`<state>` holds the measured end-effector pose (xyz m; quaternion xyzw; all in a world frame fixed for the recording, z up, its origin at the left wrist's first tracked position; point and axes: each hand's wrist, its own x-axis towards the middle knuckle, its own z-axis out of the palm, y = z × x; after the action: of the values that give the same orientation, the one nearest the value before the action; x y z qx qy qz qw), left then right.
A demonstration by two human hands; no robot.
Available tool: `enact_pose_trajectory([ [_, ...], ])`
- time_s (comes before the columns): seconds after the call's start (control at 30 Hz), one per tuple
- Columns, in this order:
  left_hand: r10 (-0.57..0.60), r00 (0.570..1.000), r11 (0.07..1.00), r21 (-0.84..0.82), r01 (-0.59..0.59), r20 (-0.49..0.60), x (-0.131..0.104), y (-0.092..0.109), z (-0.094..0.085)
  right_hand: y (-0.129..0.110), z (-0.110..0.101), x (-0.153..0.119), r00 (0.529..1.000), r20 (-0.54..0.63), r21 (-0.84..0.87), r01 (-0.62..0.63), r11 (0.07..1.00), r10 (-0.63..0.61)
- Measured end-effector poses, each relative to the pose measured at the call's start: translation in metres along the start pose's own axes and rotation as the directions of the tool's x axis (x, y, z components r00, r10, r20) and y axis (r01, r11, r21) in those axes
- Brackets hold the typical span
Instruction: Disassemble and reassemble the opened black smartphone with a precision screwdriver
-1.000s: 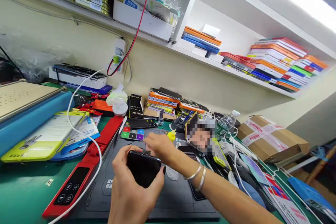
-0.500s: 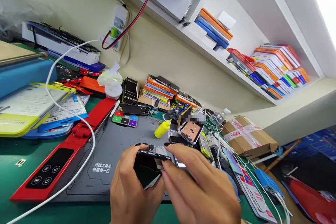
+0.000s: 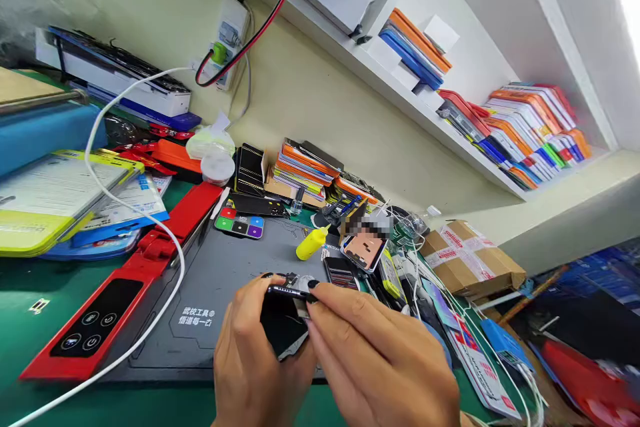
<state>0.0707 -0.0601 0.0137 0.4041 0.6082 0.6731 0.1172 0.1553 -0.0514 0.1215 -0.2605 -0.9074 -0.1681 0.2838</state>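
Observation:
A black smartphone (image 3: 283, 323) is held tilted above the mat, its bottom edge with the speaker holes facing up. My left hand (image 3: 247, 347) wraps round its left side, the thumb near the top edge. Fingertips of my right hand (image 3: 380, 353) are closed at the right end of that edge. Between them and the phone shows a thin flat greyish metal piece (image 3: 302, 308), partly hidden by the fingers. Behind the phone, a clear round thing (image 3: 303, 282) and small dark parts are partly covered.
Under the hands lies a grey work mat (image 3: 240, 260). On it stand a yellow squeeze bottle (image 3: 311, 244) and a coloured tray (image 3: 240, 223). A red device (image 3: 100, 320) with a white cable (image 3: 170, 300) across it is at left. An opened phone (image 3: 365, 247) and cardboard box (image 3: 473, 257) are at right.
My right index finger has come down from its raised position onto the phone's edge, beside the other fingertips. The left hand keeps its hold; the view has shifted slightly.

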Motion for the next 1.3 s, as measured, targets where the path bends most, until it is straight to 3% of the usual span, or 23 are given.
enact_pose_trajectory([
  [0.27, 0.029, 0.999, 1.0, 0.005, -0.028, -0.024, 0.0, -0.001, -0.001, 0.002, 0.002, 0.004, 1.0, 0.01, 0.009, 0.025, 1.0, -0.025],
  [0.5, 0.088, 0.996, 0.996, 0.031, -0.087, -0.035, 0.001, -0.001, 0.0, 0.001, -0.005, 0.009, 0.991, 0.119, 0.005, 0.066, 0.998, -0.066],
  [0.63, 0.134, 0.989, 0.986, 0.111, -0.126, -0.07, 0.001, -0.002, 0.001, 0.007, -0.01, 0.015, 0.974, 0.226, 0.101, -0.009, 0.995, -0.014],
  [0.9, 0.307, 0.945, 0.93, 0.246, -0.272, -0.115, 0.003, -0.01, 0.005, 0.033, -0.006, 0.027, 0.953, 0.301, 0.379, -0.158, 0.912, 0.04],
  [1.0, 0.287, 0.952, 0.932, 0.261, -0.253, -0.103, 0.004, -0.011, 0.004, 0.03, -0.002, 0.022, 0.96, 0.28, 0.36, -0.112, 0.926, 0.007],
  [1.13, 0.248, 0.966, 0.943, 0.246, -0.223, -0.078, 0.004, -0.012, 0.001, 0.017, 0.001, 0.011, 0.974, 0.178, 0.145, 0.113, 0.983, -0.139],
  [1.2, 0.233, 0.969, 0.95, 0.231, -0.21, -0.081, 0.003, -0.012, 0.0, 0.016, 0.0, 0.01, 0.98, 0.162, 0.16, 0.089, 0.983, -0.115],
  [1.3, 0.145, 0.986, 0.965, 0.233, -0.122, -0.084, 0.001, -0.006, -0.001, 0.022, -0.001, 0.014, 0.979, 0.205, 0.352, -0.093, 0.931, 0.02],
])
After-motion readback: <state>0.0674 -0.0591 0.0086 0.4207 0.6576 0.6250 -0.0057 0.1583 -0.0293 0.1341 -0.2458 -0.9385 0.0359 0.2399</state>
